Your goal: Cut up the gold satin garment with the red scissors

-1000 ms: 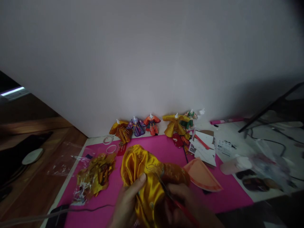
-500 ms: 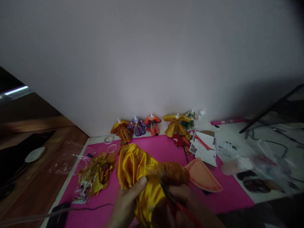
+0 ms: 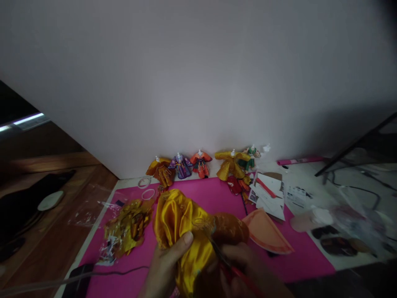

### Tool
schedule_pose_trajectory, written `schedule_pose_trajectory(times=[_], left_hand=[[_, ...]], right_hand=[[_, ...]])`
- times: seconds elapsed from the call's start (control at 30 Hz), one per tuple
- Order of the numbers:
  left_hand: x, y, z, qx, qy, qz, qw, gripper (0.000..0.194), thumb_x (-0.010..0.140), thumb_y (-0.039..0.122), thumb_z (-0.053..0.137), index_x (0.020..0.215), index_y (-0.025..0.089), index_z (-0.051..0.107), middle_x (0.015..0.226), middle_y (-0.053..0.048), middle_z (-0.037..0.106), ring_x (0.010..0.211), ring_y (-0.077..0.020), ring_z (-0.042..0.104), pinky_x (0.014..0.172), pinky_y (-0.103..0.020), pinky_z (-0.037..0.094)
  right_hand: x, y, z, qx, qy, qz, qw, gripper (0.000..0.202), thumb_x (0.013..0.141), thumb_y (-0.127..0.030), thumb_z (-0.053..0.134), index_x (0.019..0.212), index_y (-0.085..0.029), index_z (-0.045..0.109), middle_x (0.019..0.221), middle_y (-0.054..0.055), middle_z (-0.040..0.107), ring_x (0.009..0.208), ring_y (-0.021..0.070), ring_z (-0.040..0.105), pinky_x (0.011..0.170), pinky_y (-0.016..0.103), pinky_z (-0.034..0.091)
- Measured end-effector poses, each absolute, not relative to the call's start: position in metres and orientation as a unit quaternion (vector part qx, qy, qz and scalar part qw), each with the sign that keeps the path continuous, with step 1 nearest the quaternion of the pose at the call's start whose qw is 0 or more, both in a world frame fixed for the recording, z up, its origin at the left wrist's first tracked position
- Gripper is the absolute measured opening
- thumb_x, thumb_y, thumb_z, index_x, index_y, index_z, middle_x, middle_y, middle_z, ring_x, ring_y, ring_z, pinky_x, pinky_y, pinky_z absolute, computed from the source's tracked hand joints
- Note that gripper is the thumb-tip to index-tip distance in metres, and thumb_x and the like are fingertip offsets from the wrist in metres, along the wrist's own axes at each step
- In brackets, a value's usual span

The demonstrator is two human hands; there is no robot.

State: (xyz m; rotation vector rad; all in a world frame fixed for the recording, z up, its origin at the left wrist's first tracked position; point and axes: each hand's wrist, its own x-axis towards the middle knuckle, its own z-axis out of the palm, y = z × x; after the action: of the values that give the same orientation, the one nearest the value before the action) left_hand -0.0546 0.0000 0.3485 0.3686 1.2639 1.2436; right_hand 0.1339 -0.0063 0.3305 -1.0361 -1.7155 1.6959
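Shiny gold satin fabric (image 3: 176, 215), bunched and patterned, fills the lower middle of the view. My left hand (image 3: 169, 258) is closed on its near left side, thumb pressed on top. In my right hand (image 3: 240, 258) is a pair of scissors with red handles (image 3: 231, 271). Their dark blades point up and left against the fabric, and the blade tips are hard to make out. A browner gold part of the fabric (image 3: 231, 228) bulges out above my right hand. Blur softens the right fingers.
Small headless dolls in robes, among them an orange one (image 3: 201, 162) and a gold one (image 3: 232, 165), line the wall. A pink mat (image 3: 198, 190) lies beneath. Around it are gold scraps (image 3: 132, 227), a peach fan-shaped piece (image 3: 265, 231), white papers (image 3: 268, 194) and a white-capped bottle (image 3: 312, 219).
The whole view has shifted slightly, with the table things a little further right and down. Both hands keep their hold on the fabric and scissors, almost in the same place.
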Motion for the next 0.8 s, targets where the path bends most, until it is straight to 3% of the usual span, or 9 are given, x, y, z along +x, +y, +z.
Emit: schedule_pose_trajectory(times=[0.17, 0.4, 0.6, 0.8], left_hand=[[-0.054, 0.000, 0.350, 0.161, 0.542, 0.542, 0.622, 0.058, 0.041, 0.035, 0.097, 0.091, 0.011, 0.078, 0.071, -0.009, 0.082, 0.085, -0.0406, 0.076, 0.081, -0.045, 0.063], [-0.047, -0.001, 0.356, 0.126, 0.532, 0.563, 0.620, 0.050, 0.041, 0.032, 0.096, 0.083, 0.011, 0.079, 0.073, -0.012, 0.082, 0.089, -0.0411, 0.075, 0.081, -0.043, 0.062], [-0.046, -0.002, 0.358, 0.139, 0.541, 0.558, 0.613, 0.040, 0.047, 0.029, 0.093, 0.079, 0.010, 0.077, 0.072, -0.013, 0.082, 0.084, -0.0410, 0.076, 0.077, -0.045, 0.062], [-0.047, -0.002, 0.357, 0.143, 0.546, 0.550, 0.615, 0.041, 0.047, 0.029, 0.094, 0.079, 0.011, 0.078, 0.071, -0.013, 0.082, 0.083, -0.0396, 0.077, 0.076, -0.042, 0.062]], right_hand=[[0.138, -0.007, 0.325, -0.377, -0.643, 0.616, 0.254, 0.040, 0.083, -0.056, 0.066, 0.092, -0.018, 0.076, 0.083, 0.006, 0.070, 0.089, 0.0261, 0.062, 0.080, 0.037, 0.050], [0.131, -0.007, 0.296, -0.362, -0.648, 0.596, 0.307, 0.057, 0.083, -0.069, 0.057, 0.087, -0.015, 0.074, 0.073, 0.004, 0.067, 0.073, 0.0199, 0.061, 0.075, 0.031, 0.050], [0.135, -0.007, 0.277, -0.361, -0.673, 0.577, 0.291, 0.048, 0.085, -0.062, 0.062, 0.089, -0.016, 0.075, 0.067, 0.002, 0.067, 0.064, 0.0162, 0.060, 0.062, 0.025, 0.047], [0.141, -0.009, 0.290, -0.374, -0.674, 0.567, 0.290, 0.043, 0.083, -0.060, 0.065, 0.094, -0.020, 0.077, 0.078, 0.005, 0.068, 0.077, 0.0210, 0.062, 0.066, 0.028, 0.049]])
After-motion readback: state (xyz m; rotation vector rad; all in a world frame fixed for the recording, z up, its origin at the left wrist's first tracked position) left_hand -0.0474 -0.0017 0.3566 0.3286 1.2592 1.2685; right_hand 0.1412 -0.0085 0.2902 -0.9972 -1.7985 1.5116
